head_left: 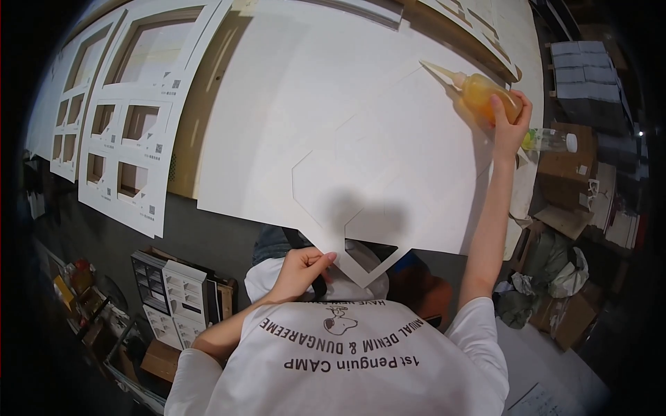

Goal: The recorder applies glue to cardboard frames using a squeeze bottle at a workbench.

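Observation:
My right hand (510, 116) is wrapped round a squeeze bottle (482, 96) of amber liquid, probably glue. The bottle lies tilted over a large white board (270, 90), its long pale nozzle aimed to the far left with the tip at the board's surface. Thin cut lines or creases mark an angular outline on this board. At the near edge, a white pointed frame piece (364, 275) juts out toward my body, with an opening in it. My left hand (303, 272) pinches that piece's left edge between thumb and curled fingers.
White panels with square cut-outs (156, 114) stand to the left, and another cut-out panel (479, 31) lies at the far right. A clear bottle (551, 141) lies beside my right wrist. Cardboard boxes (565, 156) and stacked sheets (581, 66) are farther right. More printed panels (177, 295) stand lower left.

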`<action>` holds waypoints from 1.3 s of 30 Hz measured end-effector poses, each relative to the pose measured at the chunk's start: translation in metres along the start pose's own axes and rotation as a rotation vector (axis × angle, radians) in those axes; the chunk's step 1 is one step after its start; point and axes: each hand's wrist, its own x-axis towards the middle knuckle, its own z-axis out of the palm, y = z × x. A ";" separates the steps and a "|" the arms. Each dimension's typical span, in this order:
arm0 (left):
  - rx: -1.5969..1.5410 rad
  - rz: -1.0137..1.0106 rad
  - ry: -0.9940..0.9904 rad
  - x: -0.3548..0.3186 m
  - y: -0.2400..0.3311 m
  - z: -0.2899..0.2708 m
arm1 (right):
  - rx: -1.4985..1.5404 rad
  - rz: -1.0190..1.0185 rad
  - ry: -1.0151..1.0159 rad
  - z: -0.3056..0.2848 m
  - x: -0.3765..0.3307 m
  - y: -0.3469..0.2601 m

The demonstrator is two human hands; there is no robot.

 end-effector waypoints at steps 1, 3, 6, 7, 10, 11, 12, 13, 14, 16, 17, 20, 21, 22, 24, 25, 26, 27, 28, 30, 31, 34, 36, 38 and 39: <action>0.006 0.006 -0.002 0.000 0.000 0.000 | 0.000 -0.003 0.002 -0.004 0.005 -0.001; 0.007 0.007 0.007 -0.001 0.000 0.000 | -0.080 -0.147 -0.053 -0.007 0.014 -0.005; 0.023 0.000 0.010 -0.001 -0.003 -0.001 | -0.124 -0.017 -0.130 -0.014 0.019 -0.037; 0.041 -0.008 0.008 0.000 -0.004 -0.001 | -0.153 -0.102 -0.162 -0.019 0.025 -0.036; -0.017 0.023 -0.024 0.005 -0.002 0.002 | -0.188 -0.134 -0.157 -0.033 0.030 -0.049; 0.019 0.019 -0.041 0.008 -0.002 0.002 | -0.214 -0.147 -0.161 -0.042 0.032 -0.053; 0.056 0.017 -0.070 0.013 -0.002 0.000 | -0.224 -0.146 -0.156 -0.049 0.033 -0.059; 0.095 0.030 -0.074 0.014 0.005 0.002 | -0.241 -0.148 -0.145 -0.052 0.033 -0.066; 0.244 0.081 -0.080 0.018 0.005 -0.001 | -0.200 -0.178 -0.155 -0.051 0.033 -0.071; 0.316 0.083 -0.047 0.015 -0.007 -0.013 | -0.321 -0.344 -0.179 -0.038 0.036 -0.066; 0.200 0.086 -0.018 0.009 -0.015 -0.014 | -0.200 -0.298 -0.204 -0.033 0.037 -0.063; 0.069 0.072 -0.013 0.004 -0.019 -0.017 | -0.244 -0.153 -0.177 -0.049 0.034 -0.067; 0.131 0.091 -0.079 0.012 -0.019 -0.017 | -0.208 -0.130 -0.167 -0.053 0.035 -0.067; 0.120 0.074 -0.112 0.016 -0.019 -0.016 | -0.252 -0.147 -0.143 -0.060 0.034 -0.070; 0.095 0.089 -0.171 0.015 -0.009 -0.011 | -0.207 -0.034 -0.134 -0.065 0.028 -0.080; 0.089 0.108 -0.190 0.013 -0.003 -0.009 | -0.213 -0.012 -0.114 -0.065 0.025 -0.081; 0.079 0.111 -0.186 0.014 -0.004 -0.009 | -0.179 0.028 -0.113 -0.064 0.024 -0.080; 0.066 0.112 -0.182 0.013 -0.007 -0.009 | -0.147 0.009 -0.124 -0.058 0.023 -0.076; 0.032 0.099 -0.188 0.010 -0.003 -0.009 | -0.117 -0.010 -0.132 -0.050 0.022 -0.072; 0.035 0.097 -0.163 0.008 -0.005 -0.011 | -0.072 0.027 -0.165 -0.034 0.019 -0.067; 0.046 0.093 -0.169 0.007 -0.006 -0.011 | -0.056 0.006 -0.162 -0.027 0.017 -0.060; 0.059 0.098 -0.147 0.006 -0.001 -0.011 | 0.044 0.047 -0.153 -0.009 0.013 -0.041; 0.079 0.091 -0.145 0.008 -0.002 -0.012 | 0.104 0.062 0.002 0.000 0.008 -0.033; 0.099 0.080 -0.145 0.010 -0.002 -0.011 | 0.138 0.091 0.034 0.003 0.005 -0.023; 0.088 0.081 -0.141 0.011 -0.001 -0.010 | 0.131 0.108 0.056 0.004 0.003 -0.019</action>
